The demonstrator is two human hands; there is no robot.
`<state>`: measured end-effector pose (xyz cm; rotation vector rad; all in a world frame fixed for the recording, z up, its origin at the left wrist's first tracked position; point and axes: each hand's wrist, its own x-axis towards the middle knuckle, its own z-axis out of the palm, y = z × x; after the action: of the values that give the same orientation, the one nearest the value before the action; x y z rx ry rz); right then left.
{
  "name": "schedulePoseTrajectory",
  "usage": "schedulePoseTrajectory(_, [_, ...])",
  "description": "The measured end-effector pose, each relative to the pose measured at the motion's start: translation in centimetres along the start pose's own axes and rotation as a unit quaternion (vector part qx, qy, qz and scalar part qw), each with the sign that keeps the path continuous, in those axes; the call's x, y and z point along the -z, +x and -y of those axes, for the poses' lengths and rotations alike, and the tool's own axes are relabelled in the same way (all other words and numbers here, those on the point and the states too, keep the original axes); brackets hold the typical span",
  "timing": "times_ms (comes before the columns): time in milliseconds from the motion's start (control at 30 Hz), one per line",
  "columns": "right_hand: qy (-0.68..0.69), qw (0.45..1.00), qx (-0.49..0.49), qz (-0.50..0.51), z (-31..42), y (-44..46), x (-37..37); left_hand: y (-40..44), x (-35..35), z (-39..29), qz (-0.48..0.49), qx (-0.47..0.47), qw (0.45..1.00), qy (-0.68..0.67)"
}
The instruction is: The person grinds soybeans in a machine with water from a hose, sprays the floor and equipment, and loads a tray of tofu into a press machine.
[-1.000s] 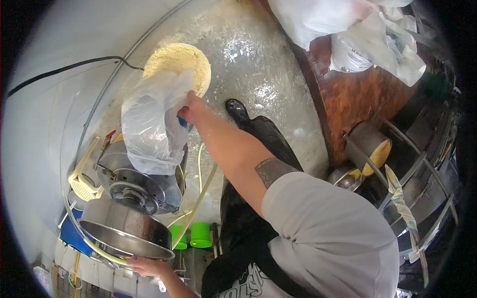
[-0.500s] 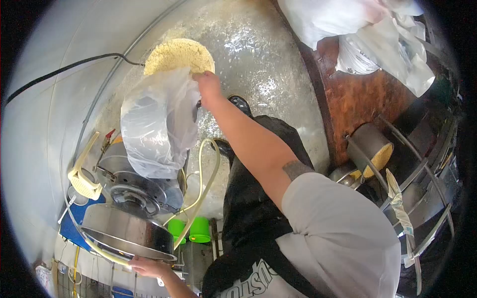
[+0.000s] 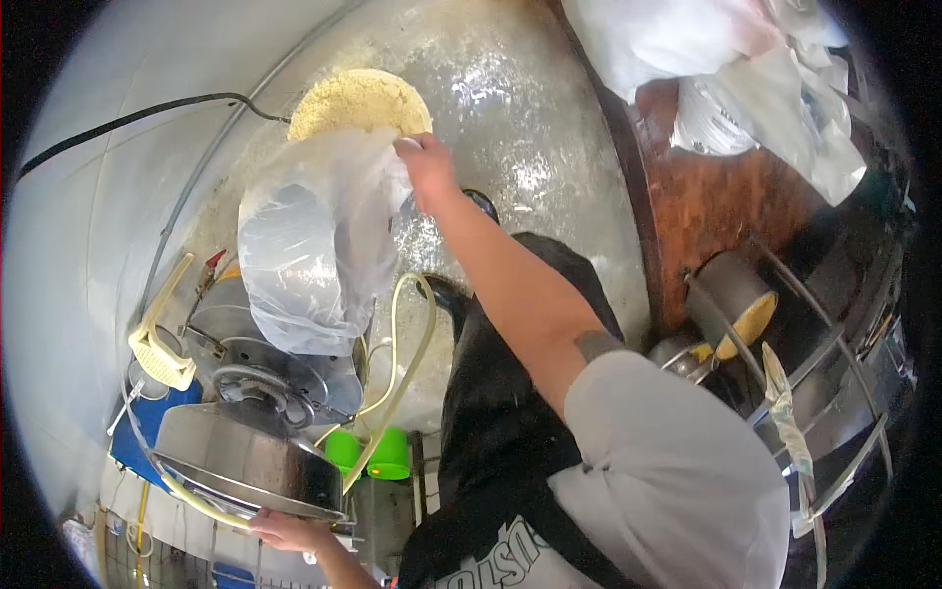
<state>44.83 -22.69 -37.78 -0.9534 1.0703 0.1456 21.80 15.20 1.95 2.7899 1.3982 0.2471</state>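
My right hand [image 3: 430,175] is closed on the edge of a clear plastic bag [image 3: 294,236], beside the rim of a round tub of yellow crumbs [image 3: 358,103]. The bag drapes from the tub toward the metal burner stand [image 3: 265,373] and partly covers the tub's near side. At the bottom left, my left hand [image 3: 289,531] is closed at the end of a pale yellow curved tube [image 3: 206,504], just under the rim of a wide steel pot [image 3: 245,456]. The pot lies tilted, and its inside cannot be seen.
A cream plastic strainer [image 3: 162,353] leans by the wall. A yellow hose [image 3: 397,393] loops near green cups [image 3: 388,454]. To the right are a metal rack [image 3: 834,344], a dark pot with yellow contents [image 3: 734,299] and white plastic bags [image 3: 726,108]. The floor looks wet.
My right hand has moved slightly up and right, pulling the bag's edge with it. My left hand stays at the tube's end. The whole view has shifted a little.
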Motion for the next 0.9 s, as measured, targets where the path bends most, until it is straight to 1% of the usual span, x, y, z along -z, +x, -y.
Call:
schedulePoseTrajectory(33, [-0.002, 1.000, 0.001, 0.005, -0.8, 1.0, 0.2, -0.4, 0.4, -0.5, -0.003, 0.019, 1.000, -0.020])
schedulePoseTrajectory(67, [-0.038, 0.998, -0.043, 0.011, -1.8, 1.3, 0.9, -0.7, 0.7, -1.1, -0.006, 0.037, 0.999, -0.039])
schedulePoseTrajectory(100, [-0.072, 0.994, -0.078, 0.020, -1.6, 1.7, 0.9, -0.4, 0.5, -1.6, -0.013, 0.092, 0.988, -0.126])
schedulePoseTrajectory(133, [-0.072, 0.995, -0.066, 0.029, -1.1, 2.9, 0.6, -0.9, -0.6, -2.1, -0.028, 0.155, 0.962, -0.221])
schedulePoseTrajectory(167, [-0.087, 0.994, -0.063, 0.029, -1.3, 2.9, 1.0, -1.5, 0.0, -2.5, -0.029, 0.091, 0.988, -0.118])
schedulePoseTrajectory(200, [-0.093, 0.993, -0.066, 0.018, -1.8, 1.9, 1.2, -0.5, 1.4, -2.2, -0.029, 0.083, 0.990, -0.114])
schedulePoseTrajectory(233, [-0.088, 0.995, -0.053, 0.020, -2.2, 2.5, 0.8, 0.0, 1.3, -1.7, -0.022, 0.069, 0.994, -0.076])
schedulePoseTrajectory(267, [-0.161, 0.987, 0.015, -0.003, -2.2, 3.6, 0.4, -0.6, -0.1, -1.0, -0.017, 0.066, 0.997, -0.045])
schedulePoseTrajectory(300, [-0.231, 0.970, 0.063, -0.034, -3.1, 3.2, 0.9, -0.8, -0.6, -0.9, -0.065, 0.043, 0.996, -0.033])
schedulePoseTrajectory(333, [-0.229, 0.971, 0.051, -0.039, -4.5, 2.3, 1.4, 0.0, 0.6, -0.8, -0.062, 0.035, 0.997, -0.023])
schedulePoseTrajectory(400, [-0.231, 0.966, 0.116, -0.027, -4.9, 3.9, 1.1, -0.8, -0.1, -0.7, -0.040, 0.038, 0.997, -0.062])
schedulePoseTrajectory(433, [-0.230, 0.967, 0.107, -0.031, -5.7, 3.3, 1.5, -0.9, -0.2, -1.2, -0.024, 0.097, 0.983, -0.156])
schedulePoseTrajectory(467, [-0.194, 0.977, 0.084, -0.018, -6.0, 3.4, 1.4, -0.4, -0.2, -0.2, -0.025, 0.095, 0.983, -0.154])
schedulePoseTrajectory(500, [-0.161, 0.985, 0.067, 0.002, -5.8, 4.2, 1.1, -0.5, -0.6, 1.3, -0.024, 0.024, 0.998, -0.056])
schedulePoseTrajectory(567, [-0.161, 0.984, 0.073, -0.011, -3.3, 2.0, 1.2, -1.3, -0.4, -2.5, -0.045, 0.113, 0.978, -0.169])
schedulePoseTrajectory(600, [-0.162, 0.983, 0.087, -0.022, -1.9, 1.6, 1.6, -1.0, -0.4, -1.8, -0.047, 0.113, 0.978, -0.170])
schedulePoseTrajectory(633, [-0.163, 0.983, 0.087, -0.021, -2.1, 2.5, 2.8, -0.7, -0.2, -0.8, -0.031, 0.092, 0.987, -0.131])
schedulePoseTrajectory(667, [-0.210, 0.973, 0.086, -0.047, -2.0, 3.9, 4.0, -0.4, 0.0, 0.2, -0.015, 0.070, 0.993, -0.092])
schedulePoseTrajectory(700, [-0.256, 0.960, 0.086, -0.072, -2.5, 5.6, 4.8, -0.4, 0.1, 0.4, -0.015, 0.069, 0.993, -0.091])
schedulePoseTrajectory(733, [-0.256, 0.960, 0.085, -0.073, -4.1, 7.6, 5.2, -0.4, 0.2, 0.5, -0.016, 0.012, 1.000, -0.006])
schedulePoseTrajectory(767, [-0.371, 0.906, 0.178, -0.096, -6.1, 9.7, 5.8, -0.6, 0.1, 0.1, -0.016, -0.017, 0.999, 0.038])
schedulePoseTrajectory(800, [-0.478, 0.829, 0.265, -0.117, -7.4, 11.3, 6.0, -0.8, 0.1, -0.3, -0.018, -0.045, 0.996, 0.081])
schedulePoseTrajectory(833, [-0.478, 0.830, 0.263, -0.117, -6.6, 11.7, 5.5, -1.1, -0.3, -1.9, -0.038, 0.040, 0.998, -0.015])
schedulePoseTrajectory(867, [-0.450, 0.864, 0.225, -0.007, -5.8, 12.1, 5.0, -1.4, -0.4, -2.7, -0.058, 0.124, 0.984, -0.111])
schedulePoseTrajectory(900, [-0.415, 0.885, 0.183, 0.103, -5.0, 11.9, 4.6, -1.4, -0.2, -2.6, -0.057, 0.122, 0.985, -0.107])
